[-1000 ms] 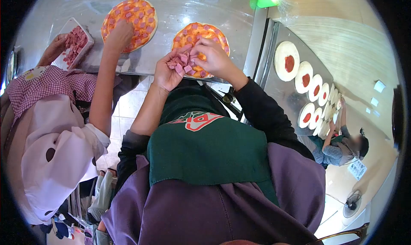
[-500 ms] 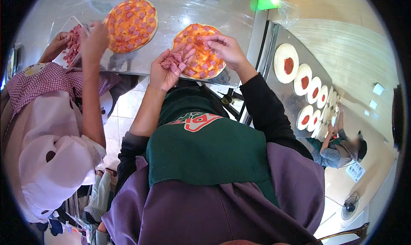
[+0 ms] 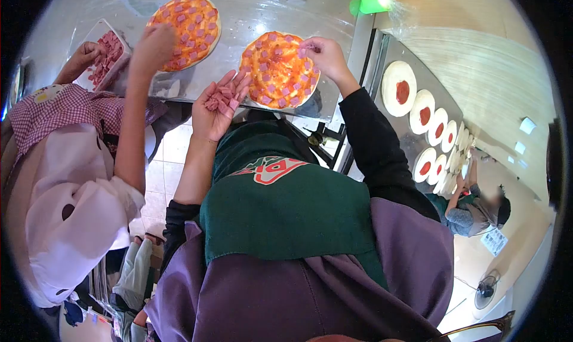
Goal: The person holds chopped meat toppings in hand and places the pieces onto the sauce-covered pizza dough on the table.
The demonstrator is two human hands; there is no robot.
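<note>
Palm up, my left hand (image 3: 213,116) cups a small heap of pink ham cubes (image 3: 222,100) just left of a pizza (image 3: 276,73). The pizza lies on the metal table, covered in orange-red sauce. Ham cubes dot its surface, mostly around the edge, and its middle shows mostly sauce. Over its right edge, my right hand (image 3: 327,56) pinches a ham cube between thumb and fingertips. A second pizza (image 3: 186,34), topped with evenly spread ham cubes, lies farther left.
At left, a co-worker's hand (image 3: 154,46) is over the second pizza, the other (image 3: 83,60) at a white tub (image 3: 122,67) of ham. Right, dough rounds with red sauce (image 3: 398,90) line another counter (image 3: 412,140), where another person (image 3: 477,210) works. A green-capped bottle (image 3: 375,2) stands behind.
My left hand has drawn left and down, away from the pizza. My right hand has shifted right and slightly up to the pizza's edge. The co-worker's hand has moved right, over the second pizza.
</note>
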